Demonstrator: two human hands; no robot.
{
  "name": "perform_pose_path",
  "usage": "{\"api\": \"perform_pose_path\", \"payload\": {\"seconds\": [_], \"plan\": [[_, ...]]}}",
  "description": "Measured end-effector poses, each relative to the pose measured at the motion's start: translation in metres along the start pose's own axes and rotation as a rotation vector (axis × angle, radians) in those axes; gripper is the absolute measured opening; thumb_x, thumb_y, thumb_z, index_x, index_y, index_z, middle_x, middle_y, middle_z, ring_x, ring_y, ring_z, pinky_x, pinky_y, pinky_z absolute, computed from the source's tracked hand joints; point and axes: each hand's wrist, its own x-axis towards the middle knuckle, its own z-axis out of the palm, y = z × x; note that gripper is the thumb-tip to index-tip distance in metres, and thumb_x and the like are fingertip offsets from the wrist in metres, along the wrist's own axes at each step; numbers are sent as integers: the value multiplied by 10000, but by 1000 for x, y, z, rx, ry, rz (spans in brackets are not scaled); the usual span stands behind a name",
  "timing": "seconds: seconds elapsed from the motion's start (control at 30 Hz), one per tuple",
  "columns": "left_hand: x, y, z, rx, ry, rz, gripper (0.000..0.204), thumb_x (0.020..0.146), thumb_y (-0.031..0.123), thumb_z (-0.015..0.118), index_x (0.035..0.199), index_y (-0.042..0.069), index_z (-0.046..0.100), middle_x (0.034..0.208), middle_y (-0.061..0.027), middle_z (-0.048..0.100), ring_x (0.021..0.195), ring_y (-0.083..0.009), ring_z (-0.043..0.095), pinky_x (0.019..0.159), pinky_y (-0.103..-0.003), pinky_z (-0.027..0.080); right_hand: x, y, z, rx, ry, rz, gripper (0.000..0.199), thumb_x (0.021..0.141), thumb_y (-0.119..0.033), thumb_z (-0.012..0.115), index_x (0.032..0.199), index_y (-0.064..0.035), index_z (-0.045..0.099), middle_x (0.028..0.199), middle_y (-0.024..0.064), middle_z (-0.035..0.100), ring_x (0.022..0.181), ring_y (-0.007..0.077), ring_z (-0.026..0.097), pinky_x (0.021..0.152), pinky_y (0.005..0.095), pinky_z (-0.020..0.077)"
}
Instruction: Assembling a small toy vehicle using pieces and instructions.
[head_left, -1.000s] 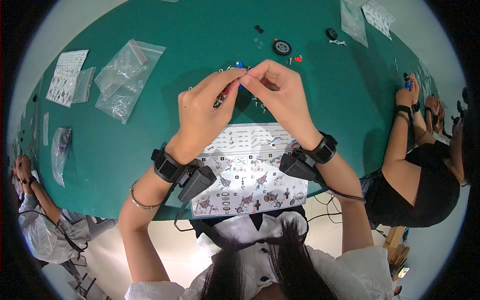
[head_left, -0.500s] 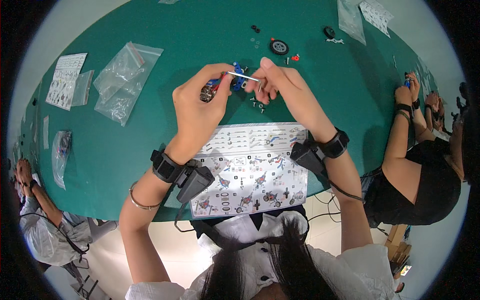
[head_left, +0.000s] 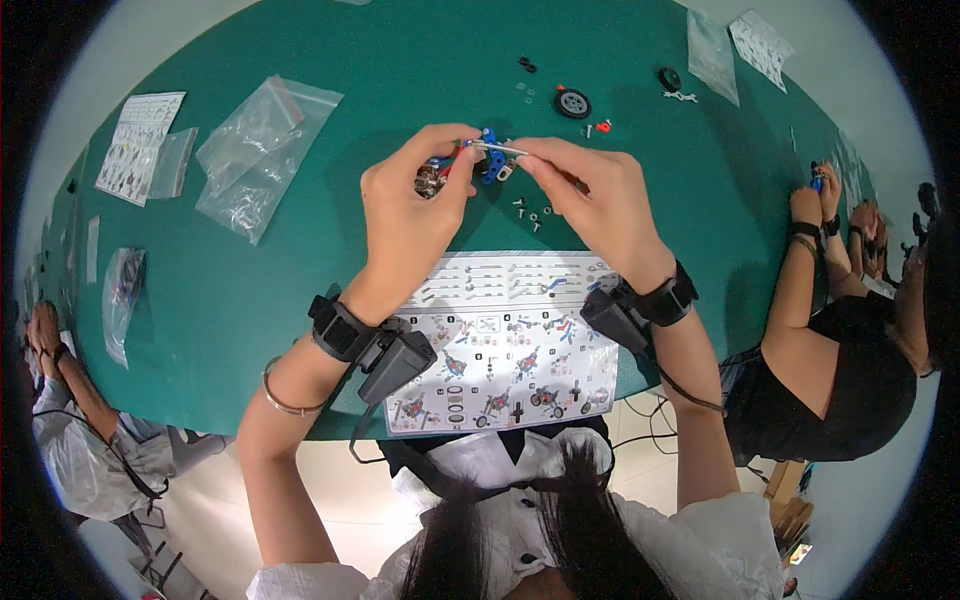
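Observation:
My left hand (head_left: 412, 212) is closed around a small partly built toy model (head_left: 431, 178), which has red, blue and metallic parts; much of it is hidden behind the fingers. Blue pieces (head_left: 496, 162) show just to the right of the fingertips. A thin silver hex key (head_left: 497, 148) spans the gap between both hands, its left end at the model by my left thumb. The thumb and fingers of my right hand (head_left: 603, 190) pinch its right end. Several small screws and nuts (head_left: 533, 214) lie on the table below the hands.
A printed instruction sheet (head_left: 505, 345) lies before me on the green table (head_left: 420, 60). Farther off are a wheel (head_left: 572, 103), a black tyre (head_left: 669, 78) and a red piece (head_left: 604, 127). Plastic bags (head_left: 265, 150) lie at left. Another person (head_left: 840, 340) works at right.
My right hand has gone from loose, spread fingers beside the hex key to a pinch on its end. My left hand still holds the model. The view has shifted slightly.

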Motion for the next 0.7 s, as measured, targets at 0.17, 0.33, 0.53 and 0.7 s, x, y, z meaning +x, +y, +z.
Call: {"api": "perform_pose_path", "payload": {"seconds": [0.17,0.33,0.53,0.7], "plan": [[-2,1,0,-54,-13,-66,166,917,59,650,1075,14,676,900,-77,721,664,-86,651,541,-197,460,0,-2,-4,-286,159,-380,227,881,-173,644,1099,-132,696,752,48,623,642,223,626,551,346,503],[-1,-3,-1,-54,-15,-51,178,925,83,654,1092,24,671,907,-70,719,677,-80,652,533,-188,451,-1,-6,-3,-215,181,-369,213,898,-177,632,1092,-119,696,742,55,594,650,232,621,546,346,491],[-2,-1,1,-49,4,-50,206,926,78,653,1126,30,668,926,-56,708,714,-88,670,549,-180,455,-3,-7,-7,-47,78,-205,155,891,-203,650,985,-88,695,751,64,587,652,251,614,562,358,479],[-3,-5,-1,10,-38,17,210,915,38,650,1123,17,668,936,-60,707,758,-105,686,624,-194,490,-1,-7,-10,-106,51,-170,151,868,-221,674,872,-70,662,747,66,551,654,252,572,605,367,432]]}}
